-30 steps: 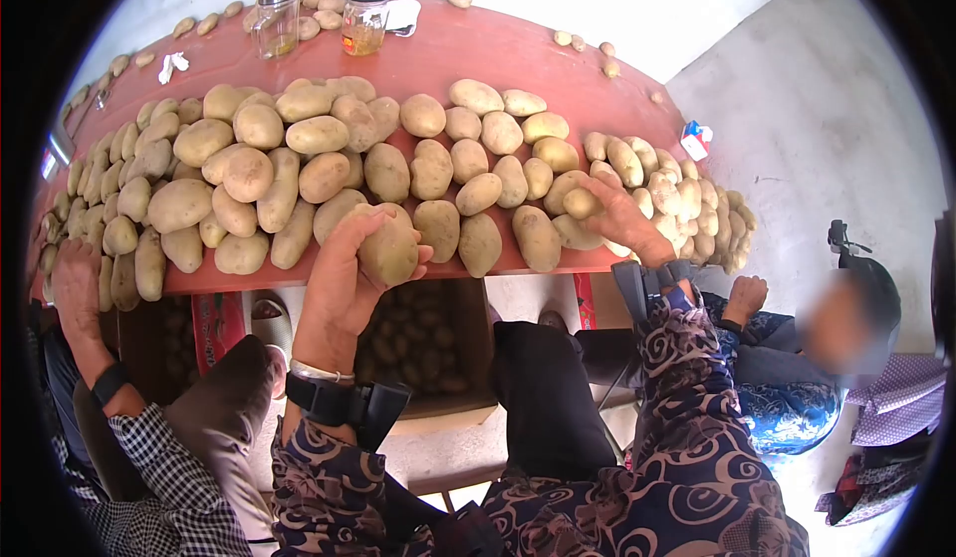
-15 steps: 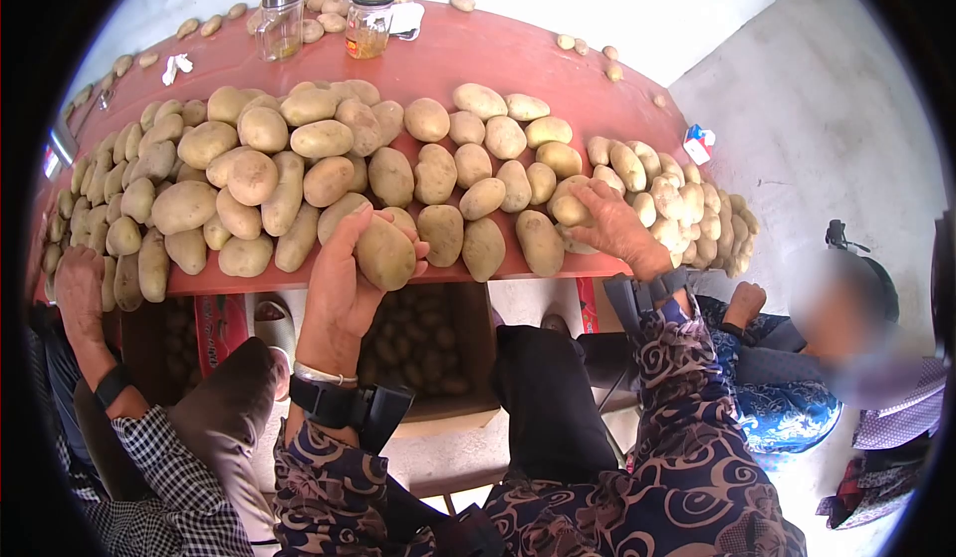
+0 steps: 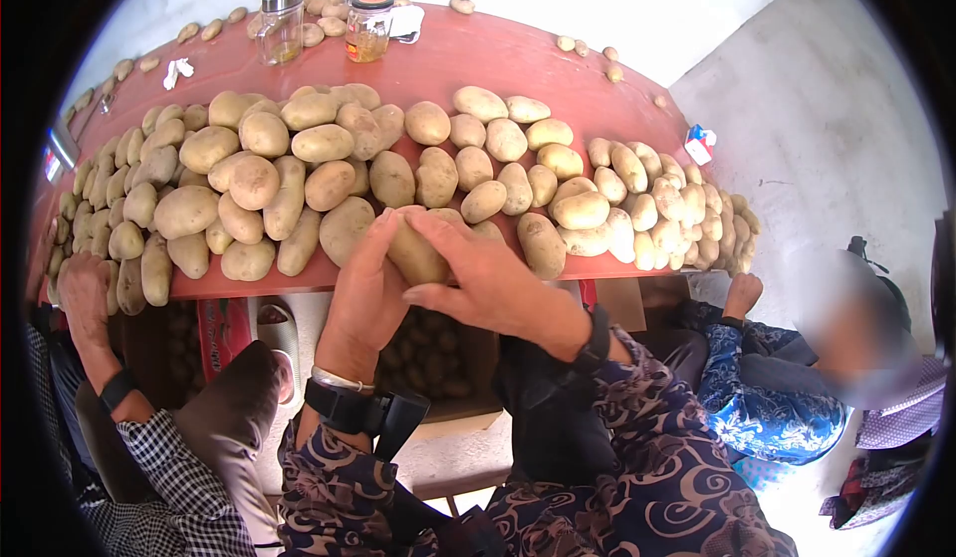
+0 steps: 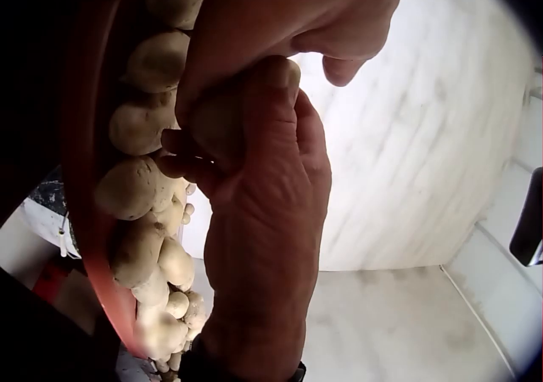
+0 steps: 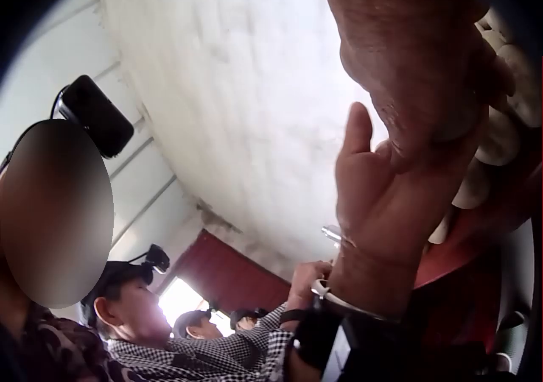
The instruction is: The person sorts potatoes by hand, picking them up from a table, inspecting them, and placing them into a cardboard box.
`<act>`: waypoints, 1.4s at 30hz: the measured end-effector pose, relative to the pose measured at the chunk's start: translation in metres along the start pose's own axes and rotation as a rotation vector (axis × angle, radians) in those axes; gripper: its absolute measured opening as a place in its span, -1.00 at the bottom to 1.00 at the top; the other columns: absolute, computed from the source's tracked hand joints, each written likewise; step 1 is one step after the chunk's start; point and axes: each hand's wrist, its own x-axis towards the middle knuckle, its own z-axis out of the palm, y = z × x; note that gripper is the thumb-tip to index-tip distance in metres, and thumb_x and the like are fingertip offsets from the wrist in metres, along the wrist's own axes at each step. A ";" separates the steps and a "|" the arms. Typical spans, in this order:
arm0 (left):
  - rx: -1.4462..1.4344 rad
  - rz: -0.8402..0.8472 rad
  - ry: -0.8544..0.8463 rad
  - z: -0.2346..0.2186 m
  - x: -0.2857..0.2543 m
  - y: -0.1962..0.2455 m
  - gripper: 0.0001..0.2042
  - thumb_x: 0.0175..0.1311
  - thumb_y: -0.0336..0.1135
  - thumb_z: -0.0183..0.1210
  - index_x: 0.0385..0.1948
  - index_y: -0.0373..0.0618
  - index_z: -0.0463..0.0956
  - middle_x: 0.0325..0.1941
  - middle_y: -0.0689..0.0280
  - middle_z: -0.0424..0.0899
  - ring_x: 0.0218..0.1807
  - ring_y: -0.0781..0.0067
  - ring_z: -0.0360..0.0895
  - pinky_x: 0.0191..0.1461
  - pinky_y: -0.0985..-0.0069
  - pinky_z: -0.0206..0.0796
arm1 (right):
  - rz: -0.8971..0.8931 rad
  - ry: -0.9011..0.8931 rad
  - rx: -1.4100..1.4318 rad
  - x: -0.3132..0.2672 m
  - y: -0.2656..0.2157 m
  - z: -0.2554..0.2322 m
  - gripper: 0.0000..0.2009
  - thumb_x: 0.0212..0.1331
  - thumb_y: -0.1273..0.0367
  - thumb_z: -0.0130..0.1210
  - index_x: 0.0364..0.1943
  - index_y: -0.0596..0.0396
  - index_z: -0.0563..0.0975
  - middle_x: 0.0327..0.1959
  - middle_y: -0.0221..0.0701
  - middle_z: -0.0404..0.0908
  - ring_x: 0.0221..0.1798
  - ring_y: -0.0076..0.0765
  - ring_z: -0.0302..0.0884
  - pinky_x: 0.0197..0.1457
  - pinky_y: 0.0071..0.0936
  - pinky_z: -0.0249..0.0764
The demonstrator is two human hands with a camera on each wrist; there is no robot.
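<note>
Just in front of the table edge in the head view, my left hand (image 3: pixel 366 293) grips a large tan potato (image 3: pixel 416 255). My right hand (image 3: pixel 503 283) lies over the potato's upper right side, its fairly straight fingers touching the top and its thumb stretched out below. Between them the two hands cover much of the potato. In the left wrist view, the left thumb (image 4: pixel 273 111) runs along the potato while the right hand (image 4: pixel 288 26) reaches across above. Loose potatoes (image 3: pixel 483 199) lie just beyond both hands on the red table (image 3: pixel 448 49).
A high heap of potatoes (image 3: pixel 209 149) covers the table's left, a smaller pile (image 3: pixel 687 209) its right. Two glass jars (image 3: pixel 368 34) stand at the back. Below is a box of potatoes (image 3: pixel 428 353). Another person's hand (image 3: pixel 85 288) is at left; a seated person (image 3: pixel 787 388) is at right.
My right hand has let go of a potato at the right-hand pile and come left onto the potato in my left hand. The left hand keeps its grip, turned slightly.
</note>
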 end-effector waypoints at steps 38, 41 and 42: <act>-0.054 0.303 0.608 -0.017 -0.001 0.020 -0.56 0.23 -0.09 -0.13 0.01 -0.22 0.14 -0.16 0.13 0.40 -0.20 0.31 0.43 -0.18 0.43 0.28 | 0.064 -0.149 -0.182 0.161 0.061 0.042 -0.49 -0.23 0.04 0.23 -0.28 0.14 0.42 -0.10 -0.10 0.35 0.03 -0.08 0.25 0.01 -0.26 0.24; -0.084 0.327 0.577 -0.016 -0.003 0.025 -0.49 0.20 -0.13 -0.06 0.11 -0.23 0.05 -0.04 0.07 0.30 -0.08 0.22 0.37 -0.08 0.37 0.27 | 0.000 -0.083 -0.077 0.162 0.080 0.050 -0.42 -0.33 -0.04 0.23 -0.28 0.09 0.42 -0.17 -0.14 0.40 -0.13 -0.07 0.38 -0.13 -0.26 0.33; -0.107 0.334 0.549 -0.016 -0.003 0.026 -0.45 0.19 -0.16 -0.03 0.14 -0.24 0.02 0.00 0.05 0.25 -0.03 0.18 0.34 -0.03 0.34 0.26 | 0.001 -0.086 -0.075 0.162 0.079 0.049 -0.42 -0.33 -0.04 0.23 -0.28 0.09 0.42 -0.17 -0.14 0.40 -0.13 -0.07 0.38 -0.13 -0.26 0.33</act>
